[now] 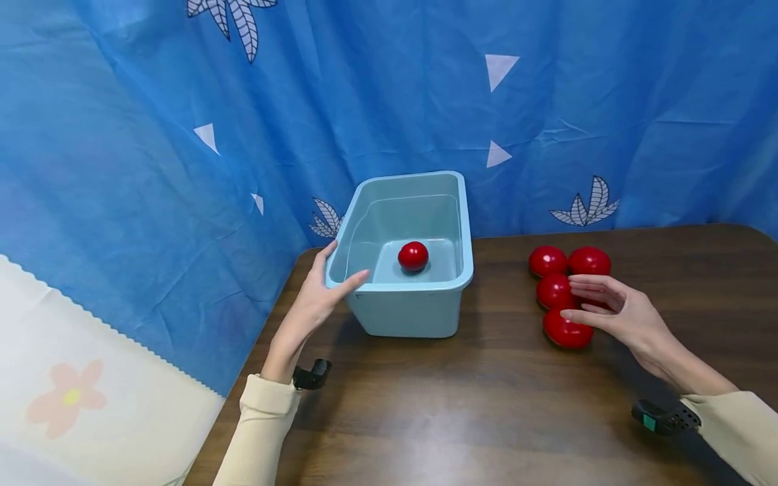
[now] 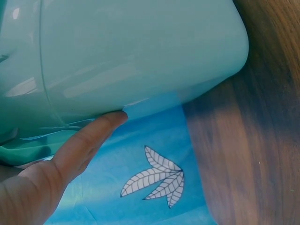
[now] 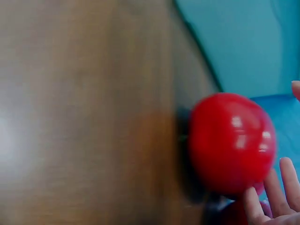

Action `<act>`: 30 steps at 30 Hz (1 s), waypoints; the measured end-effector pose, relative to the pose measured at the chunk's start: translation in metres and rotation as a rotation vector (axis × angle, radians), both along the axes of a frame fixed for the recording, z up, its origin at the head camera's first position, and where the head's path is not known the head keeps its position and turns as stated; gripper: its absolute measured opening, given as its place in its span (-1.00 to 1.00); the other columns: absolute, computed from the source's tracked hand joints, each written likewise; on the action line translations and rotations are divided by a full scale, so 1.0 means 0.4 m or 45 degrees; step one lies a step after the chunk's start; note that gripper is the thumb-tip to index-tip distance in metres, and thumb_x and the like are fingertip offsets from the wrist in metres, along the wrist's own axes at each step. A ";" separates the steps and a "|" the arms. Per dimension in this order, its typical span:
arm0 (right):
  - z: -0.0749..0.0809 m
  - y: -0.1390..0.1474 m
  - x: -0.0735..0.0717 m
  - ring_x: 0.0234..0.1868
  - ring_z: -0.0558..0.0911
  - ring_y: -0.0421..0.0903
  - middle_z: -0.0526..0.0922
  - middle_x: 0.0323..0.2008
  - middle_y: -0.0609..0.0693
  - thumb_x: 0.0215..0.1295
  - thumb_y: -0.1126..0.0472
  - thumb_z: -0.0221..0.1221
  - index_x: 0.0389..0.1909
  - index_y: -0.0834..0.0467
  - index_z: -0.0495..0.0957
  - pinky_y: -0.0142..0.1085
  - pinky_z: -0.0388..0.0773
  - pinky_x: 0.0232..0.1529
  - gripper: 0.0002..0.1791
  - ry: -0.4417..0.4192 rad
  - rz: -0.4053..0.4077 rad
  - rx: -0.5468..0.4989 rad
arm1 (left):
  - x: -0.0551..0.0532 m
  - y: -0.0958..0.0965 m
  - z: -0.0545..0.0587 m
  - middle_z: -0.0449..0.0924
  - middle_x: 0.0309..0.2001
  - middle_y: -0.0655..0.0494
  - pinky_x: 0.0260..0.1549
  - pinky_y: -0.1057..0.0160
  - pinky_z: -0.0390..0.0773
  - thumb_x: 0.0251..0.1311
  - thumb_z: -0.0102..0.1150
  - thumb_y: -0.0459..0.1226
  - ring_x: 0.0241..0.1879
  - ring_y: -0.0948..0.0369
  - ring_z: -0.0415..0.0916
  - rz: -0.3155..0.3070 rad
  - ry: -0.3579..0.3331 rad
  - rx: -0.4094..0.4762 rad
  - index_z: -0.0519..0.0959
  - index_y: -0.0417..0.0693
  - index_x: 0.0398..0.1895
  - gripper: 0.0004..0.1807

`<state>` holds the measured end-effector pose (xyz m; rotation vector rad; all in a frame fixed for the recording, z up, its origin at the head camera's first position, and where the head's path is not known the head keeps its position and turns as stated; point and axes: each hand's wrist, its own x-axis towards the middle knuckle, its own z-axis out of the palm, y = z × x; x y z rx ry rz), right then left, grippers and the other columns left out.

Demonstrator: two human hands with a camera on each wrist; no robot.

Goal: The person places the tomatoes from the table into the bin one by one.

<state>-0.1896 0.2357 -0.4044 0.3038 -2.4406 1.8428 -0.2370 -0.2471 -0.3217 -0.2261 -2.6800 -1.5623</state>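
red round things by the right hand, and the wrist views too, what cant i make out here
- Head view: the exact count of the red round things on the table; the right hand covers part of the group.
- Left wrist view: the rest of the left hand, cut off by the left edge.
- Right wrist view: the table's grain, blurred; part of the right hand, cut off by the right edge.

You've got the bin [image 1: 407,314] mid-frame on the bench [image 1: 425,405], one ball [image 1: 413,257] inside; more balls [image 1: 554,291] right of centre, curtain [image 1: 413,88] behind.
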 end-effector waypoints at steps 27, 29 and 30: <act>-0.071 -0.050 0.030 0.20 0.55 0.36 0.42 0.35 0.36 0.23 0.19 0.51 0.39 0.26 0.43 -0.55 0.58 -0.12 -0.25 -0.051 -0.055 0.334 | 0.003 -0.003 -0.003 0.14 0.55 -0.11 0.40 -0.20 0.32 0.27 0.38 0.13 0.40 -0.10 0.29 -0.005 0.007 0.007 -0.06 0.13 0.71 0.10; -0.070 -0.050 0.033 0.17 0.57 0.33 0.44 0.33 0.36 0.22 0.17 0.52 0.38 0.25 0.44 -0.53 0.60 -0.12 -0.25 -0.066 -0.053 0.333 | 0.003 -0.002 -0.005 0.14 0.55 -0.11 0.39 -0.21 0.33 0.27 0.38 0.13 0.39 -0.11 0.29 -0.007 0.005 0.011 -0.07 0.13 0.71 0.10; -0.070 -0.050 0.034 0.17 0.58 0.31 0.44 0.33 0.35 0.22 0.15 0.51 0.39 0.24 0.44 -0.50 0.62 -0.12 -0.25 -0.077 -0.050 0.330 | 0.002 -0.001 -0.005 0.14 0.54 -0.11 0.39 -0.21 0.33 0.27 0.38 0.13 0.39 -0.11 0.29 -0.008 0.005 0.013 -0.07 0.13 0.71 0.10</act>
